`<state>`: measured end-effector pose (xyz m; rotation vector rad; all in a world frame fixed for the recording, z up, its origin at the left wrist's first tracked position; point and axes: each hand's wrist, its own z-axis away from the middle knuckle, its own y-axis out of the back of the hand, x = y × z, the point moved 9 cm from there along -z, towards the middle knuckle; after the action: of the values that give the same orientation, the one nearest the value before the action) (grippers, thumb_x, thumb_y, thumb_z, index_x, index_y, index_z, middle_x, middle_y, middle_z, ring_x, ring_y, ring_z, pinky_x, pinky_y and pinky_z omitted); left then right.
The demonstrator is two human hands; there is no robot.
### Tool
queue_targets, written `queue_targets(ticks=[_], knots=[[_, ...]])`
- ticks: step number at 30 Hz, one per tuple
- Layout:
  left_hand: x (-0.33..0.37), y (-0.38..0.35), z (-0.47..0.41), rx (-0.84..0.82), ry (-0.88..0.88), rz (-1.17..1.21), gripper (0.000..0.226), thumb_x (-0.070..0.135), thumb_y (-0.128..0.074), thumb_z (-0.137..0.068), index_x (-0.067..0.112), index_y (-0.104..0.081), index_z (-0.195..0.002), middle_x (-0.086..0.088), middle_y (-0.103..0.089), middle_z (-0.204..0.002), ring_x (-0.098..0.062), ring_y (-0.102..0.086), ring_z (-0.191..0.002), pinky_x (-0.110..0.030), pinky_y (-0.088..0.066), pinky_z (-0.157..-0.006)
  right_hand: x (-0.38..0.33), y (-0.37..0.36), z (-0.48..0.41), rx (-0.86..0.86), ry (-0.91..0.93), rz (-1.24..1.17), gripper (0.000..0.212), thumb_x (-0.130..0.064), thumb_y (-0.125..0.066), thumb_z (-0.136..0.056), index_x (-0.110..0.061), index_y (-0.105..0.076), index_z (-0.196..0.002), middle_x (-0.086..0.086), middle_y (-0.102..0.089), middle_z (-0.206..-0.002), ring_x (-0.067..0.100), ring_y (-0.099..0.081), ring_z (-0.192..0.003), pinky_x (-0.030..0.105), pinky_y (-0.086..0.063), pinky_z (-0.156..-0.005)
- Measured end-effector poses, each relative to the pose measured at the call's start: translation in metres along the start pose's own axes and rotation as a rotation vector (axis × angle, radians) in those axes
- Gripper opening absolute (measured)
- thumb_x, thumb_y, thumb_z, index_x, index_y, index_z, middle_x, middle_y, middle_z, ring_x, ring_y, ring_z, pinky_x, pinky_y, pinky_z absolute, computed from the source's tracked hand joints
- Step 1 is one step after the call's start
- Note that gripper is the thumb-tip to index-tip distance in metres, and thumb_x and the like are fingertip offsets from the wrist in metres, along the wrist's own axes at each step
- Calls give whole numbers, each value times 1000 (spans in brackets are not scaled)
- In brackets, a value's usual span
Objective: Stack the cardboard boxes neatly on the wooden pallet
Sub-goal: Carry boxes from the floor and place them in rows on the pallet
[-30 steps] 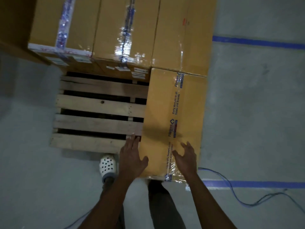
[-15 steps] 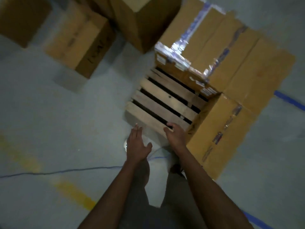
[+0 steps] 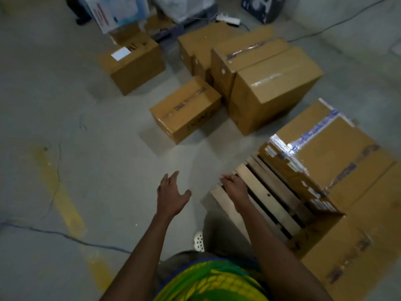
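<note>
The wooden pallet [image 3: 263, 193] lies at the lower right, its near slats bare. Taped cardboard boxes [image 3: 332, 153] fill its far side, and another box [image 3: 355, 242] sits on its right part. My left hand [image 3: 170, 195] hovers open over the concrete floor, left of the pallet. My right hand [image 3: 233, 185] hangs over the pallet's near corner, fingers loosely curled, holding nothing. Loose boxes stand on the floor ahead: a small one [image 3: 185, 108] nearest, a large one [image 3: 274, 88] to its right, another [image 3: 132, 61] further left.
More boxes [image 3: 245, 51] cluster behind the large one. A dark cable [image 3: 65, 235] crosses the floor at the lower left, beside worn yellow paint [image 3: 65, 205]. A power strip [image 3: 227, 18] and cords lie at the back. My white shoe [image 3: 198, 241] shows below the hands.
My view has swung left, away from the pallet towards the loose boxes on the floor. Both hands have come off the box on the pallet and now hang empty.
</note>
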<state>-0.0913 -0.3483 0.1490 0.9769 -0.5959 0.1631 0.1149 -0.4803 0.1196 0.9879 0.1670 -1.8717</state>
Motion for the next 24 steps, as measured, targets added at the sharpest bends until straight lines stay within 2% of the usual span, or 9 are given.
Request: queue_targets(ticks=[3,7,13,17,21,24], knots=[[-3,22,-44,8,34,67,81,39,-72,-89,21,-31,-157,-9,-33,-162,-25,-16,-154,-45,-18,-122,-57,-28,-34,12,35,-28,23,-28,-65,-95,-19,-72,-115,0,-70,-114,18,-63,-108,36,-50,-100],[-6,50,-113,-8,26,92,81,38,-73,-89,22,-31,-157,-6,-34,-162,-24,-16,-154,-44,-18,-122,-125,-75,-92,-1,55,-18,18,-27,-64,-96,-21,-71,-111,-3,-69,-108,15,-62,-101,28,-47,-86],[-20,119,-244,13,129,186,80,35,-76,-86,19,-37,-154,-10,-40,-157,-27,-28,-148,-45,-29,-121,-225,-135,-192,-85,52,69,15,-32,-65,-95,-21,-71,-103,0,-69,-98,18,-62,-90,34,-50,-81],[-10,178,-319,55,163,246,80,29,-77,-85,17,-38,-154,-13,-43,-153,-29,-34,-145,-45,-32,-119,-299,-139,-244,-38,40,40,6,-29,-65,-96,-26,-70,-95,-6,-63,-83,15,-57,-84,35,-47,-78],[11,218,-386,40,138,273,78,28,-76,-85,20,-39,-153,-10,-46,-150,-25,-36,-142,-37,-32,-116,-342,-147,-285,-1,-20,-11,18,-31,-64,-97,-21,-73,-108,-1,-65,-93,18,-57,-89,34,-45,-77],[25,232,-453,-39,94,224,78,30,-77,-84,22,-40,-153,-13,-46,-149,-29,-40,-140,-41,-36,-115,-355,-160,-320,40,-75,-67,27,-35,-65,-97,-17,-73,-116,2,-64,-102,19,-56,-92,35,-44,-81]])
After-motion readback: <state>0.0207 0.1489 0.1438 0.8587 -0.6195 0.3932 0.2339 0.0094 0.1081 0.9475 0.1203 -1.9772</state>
